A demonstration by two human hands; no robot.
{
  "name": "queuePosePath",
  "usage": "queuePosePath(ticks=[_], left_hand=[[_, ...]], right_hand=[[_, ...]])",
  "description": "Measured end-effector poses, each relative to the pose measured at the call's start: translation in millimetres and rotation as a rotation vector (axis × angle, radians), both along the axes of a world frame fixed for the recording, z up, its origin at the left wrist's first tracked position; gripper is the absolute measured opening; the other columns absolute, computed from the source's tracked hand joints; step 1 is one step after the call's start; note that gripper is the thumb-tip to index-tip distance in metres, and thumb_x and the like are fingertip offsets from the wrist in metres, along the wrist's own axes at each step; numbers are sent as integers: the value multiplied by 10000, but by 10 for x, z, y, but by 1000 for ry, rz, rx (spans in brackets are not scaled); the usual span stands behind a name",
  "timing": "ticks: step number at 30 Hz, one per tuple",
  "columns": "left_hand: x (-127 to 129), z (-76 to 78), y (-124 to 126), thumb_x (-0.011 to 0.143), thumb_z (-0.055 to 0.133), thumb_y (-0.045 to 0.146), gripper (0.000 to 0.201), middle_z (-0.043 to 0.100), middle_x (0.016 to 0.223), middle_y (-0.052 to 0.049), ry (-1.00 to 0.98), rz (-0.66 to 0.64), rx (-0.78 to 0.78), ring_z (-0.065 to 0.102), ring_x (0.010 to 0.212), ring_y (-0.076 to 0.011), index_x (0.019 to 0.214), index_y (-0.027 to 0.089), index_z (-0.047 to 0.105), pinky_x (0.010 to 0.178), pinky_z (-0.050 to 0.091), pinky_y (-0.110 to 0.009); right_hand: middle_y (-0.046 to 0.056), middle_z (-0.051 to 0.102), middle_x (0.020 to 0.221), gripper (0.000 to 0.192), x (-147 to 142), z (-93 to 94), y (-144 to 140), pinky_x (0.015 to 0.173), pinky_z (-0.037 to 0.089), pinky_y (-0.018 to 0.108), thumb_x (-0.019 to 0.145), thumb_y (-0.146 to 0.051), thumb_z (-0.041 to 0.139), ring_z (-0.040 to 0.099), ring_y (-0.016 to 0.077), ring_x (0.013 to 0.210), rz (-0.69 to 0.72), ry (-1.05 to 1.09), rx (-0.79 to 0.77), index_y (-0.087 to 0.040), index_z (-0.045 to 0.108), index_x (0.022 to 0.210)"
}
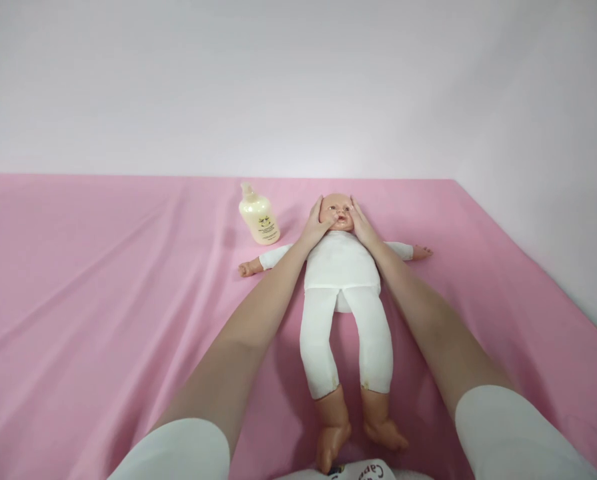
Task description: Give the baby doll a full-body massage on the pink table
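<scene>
Doll [342, 267] flat on its back, mid-sheet [103, 280], head away from the camera, arms flung wide, legs toward the viewer, so the face lies open to both hands. Left hand [316, 225] cupped against one cheek, right hand [362, 224] against the other; each grip loose, fingers spread and laid flat on the head rather than clenched, thumbs resting near the mouth, steadying it from both sides. Bottle [259, 216] upright just beside the doll's head and arm, near the left hand, within reach. White sleeves at the bottom edge; plain wall beyond.
</scene>
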State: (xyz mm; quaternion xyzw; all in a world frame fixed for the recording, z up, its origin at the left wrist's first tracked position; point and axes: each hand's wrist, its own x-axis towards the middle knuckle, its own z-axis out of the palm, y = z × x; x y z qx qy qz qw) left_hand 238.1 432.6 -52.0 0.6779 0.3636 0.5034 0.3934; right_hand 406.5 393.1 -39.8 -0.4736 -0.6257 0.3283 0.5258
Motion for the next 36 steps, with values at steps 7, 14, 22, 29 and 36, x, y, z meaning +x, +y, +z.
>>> queuePosePath(ticks=[7,14,22,29,36], left_hand=[[-63,129,-51,934,549,639,664,370,1642,-115,93,-65,291,263,1566,-287,1463,237,545,1304,165,-477],[14,-25,47,903,623,616,784,305,1676,-78,9,12,70,251,1571,-274,1564,264,389,1307,191,-431],[6,54,-2,920,511,711,727,383,1637,-106,88,28,246,313,1547,-280,1477,243,524,1299,205,-453],[-40,210,-86,963,421,701,656,420,1618,-93,162,-61,390,317,1546,-262,1404,253,607,1306,166,-478],[27,-5,33,870,626,677,921,328,1654,-164,43,104,-22,308,1547,-304,1581,165,341,1297,221,-441]], right_hand=[[-56,259,1697,807,13,168,-158,1336,76,358,903,-803,369,130,177,1611,65,-130,133,-298,478,1523],[-15,197,1715,993,-9,116,-108,1330,137,396,864,-788,474,181,202,1602,8,46,-144,-254,167,1642],[8,222,1708,939,-41,136,-145,1337,95,408,900,-768,438,160,205,1606,-50,-34,-96,-222,223,1633],[-54,273,1691,759,-38,238,-205,1341,90,360,949,-743,345,179,176,1601,13,-194,172,-294,423,1556],[62,270,1690,1049,-23,112,-90,1330,85,479,834,-826,491,177,274,1599,-92,5,-197,-195,231,1631]])
